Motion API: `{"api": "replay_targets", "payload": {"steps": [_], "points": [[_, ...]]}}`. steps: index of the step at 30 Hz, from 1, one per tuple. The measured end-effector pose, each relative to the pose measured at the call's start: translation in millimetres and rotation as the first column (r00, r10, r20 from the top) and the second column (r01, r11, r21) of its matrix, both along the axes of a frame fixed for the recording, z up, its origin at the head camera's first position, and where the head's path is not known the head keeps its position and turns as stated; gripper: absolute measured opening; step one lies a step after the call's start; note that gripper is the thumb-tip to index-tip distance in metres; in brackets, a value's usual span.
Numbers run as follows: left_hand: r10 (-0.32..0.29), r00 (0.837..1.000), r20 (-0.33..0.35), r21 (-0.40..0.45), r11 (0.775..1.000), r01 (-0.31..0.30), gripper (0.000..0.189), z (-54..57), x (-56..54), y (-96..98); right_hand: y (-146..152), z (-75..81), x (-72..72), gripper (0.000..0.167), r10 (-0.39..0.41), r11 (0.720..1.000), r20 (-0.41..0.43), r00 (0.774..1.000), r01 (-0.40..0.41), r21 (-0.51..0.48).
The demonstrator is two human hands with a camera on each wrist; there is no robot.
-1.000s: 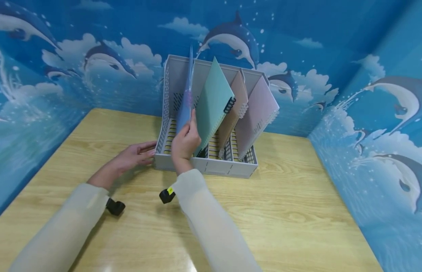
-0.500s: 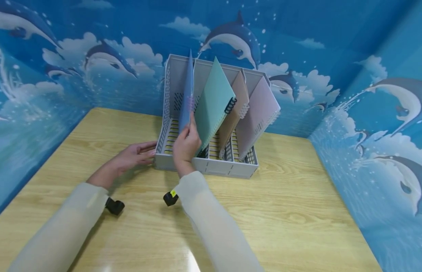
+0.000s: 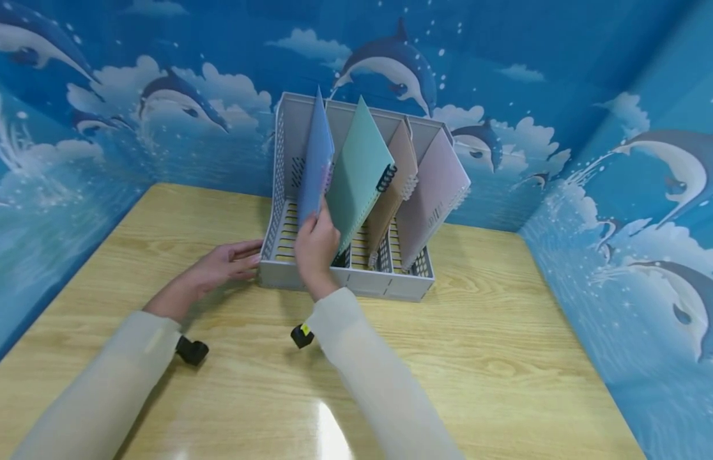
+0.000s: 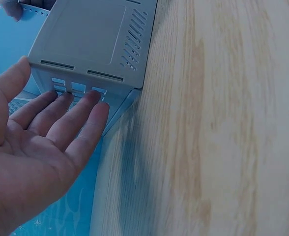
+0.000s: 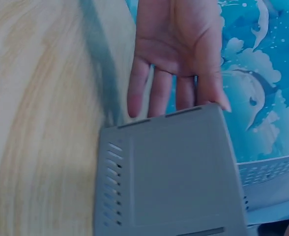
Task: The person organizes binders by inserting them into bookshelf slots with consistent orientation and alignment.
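Observation:
A grey plastic file rack (image 3: 385, 285) with several upright compartments stands on the table. My right hand (image 3: 319, 246) grips the front edge of a blue spiral notebook (image 3: 316, 160), which stands in the leftmost compartment and leans slightly. My left hand (image 3: 218, 268) touches the rack's left side. In the left wrist view, the left hand's fingers (image 4: 66, 120) are extended against the slotted side and the thumb is at the front corner. A green spiral notebook (image 3: 362, 169) stands just right of the blue one.
A brown notebook (image 3: 395, 185) and a pale pink notebook (image 3: 434, 191) lean in the compartments to the right. The wooden table (image 3: 494, 358) extends in front and to both sides. Blue dolphin-print walls (image 3: 230, 38) close off the back and sides.
The blue notebook has come down a little and its cover has turned more into view. My right hand has shifted slightly right and down with it. The left hand stays on the rack.

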State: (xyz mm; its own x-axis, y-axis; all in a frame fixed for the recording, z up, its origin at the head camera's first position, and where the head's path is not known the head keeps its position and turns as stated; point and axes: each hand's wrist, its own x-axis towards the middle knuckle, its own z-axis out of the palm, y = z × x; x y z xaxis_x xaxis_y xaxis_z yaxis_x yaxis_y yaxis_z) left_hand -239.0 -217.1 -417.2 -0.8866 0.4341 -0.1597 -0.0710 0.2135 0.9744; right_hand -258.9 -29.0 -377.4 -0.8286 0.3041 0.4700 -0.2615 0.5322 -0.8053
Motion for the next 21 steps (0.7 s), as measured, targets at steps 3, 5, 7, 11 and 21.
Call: {"api": "replay_targets", "payload": {"steps": [3,5,7,11,21], "points": [[-0.001,1.0,0.004,-0.004,1.0,0.001,0.064,0.6,0.4,-0.2,3.4,5.4,-1.1,0.036,0.03,1.0,0.048,0.998,-0.03,0.005],[-0.002,1.0,0.008,-0.006,1.0,0.002,0.065,1.0,0.5,-0.3,5.5,9.3,-1.7,0.033,0.049,0.999,0.075,0.996,-0.049,-0.002],[0.0,1.0,0.013,-0.006,1.0,0.0,0.065,1.5,0.6,-0.4,7.4,13.1,-1.7,0.031,0.072,0.997,0.11,0.991,-0.071,-0.016],[-0.002,1.0,0.014,-0.005,1.0,0.002,0.065,1.8,0.5,-0.6,9.8,19.3,-0.6,0.033,0.101,0.994,0.176,0.979,-0.093,-0.049],[-0.001,1.0,0.011,-0.007,1.0,0.001,0.065,2.6,0.5,-0.3,8.9,20.1,-1.2,0.03,0.088,0.994,0.229,0.969,-0.069,-0.086]]}}
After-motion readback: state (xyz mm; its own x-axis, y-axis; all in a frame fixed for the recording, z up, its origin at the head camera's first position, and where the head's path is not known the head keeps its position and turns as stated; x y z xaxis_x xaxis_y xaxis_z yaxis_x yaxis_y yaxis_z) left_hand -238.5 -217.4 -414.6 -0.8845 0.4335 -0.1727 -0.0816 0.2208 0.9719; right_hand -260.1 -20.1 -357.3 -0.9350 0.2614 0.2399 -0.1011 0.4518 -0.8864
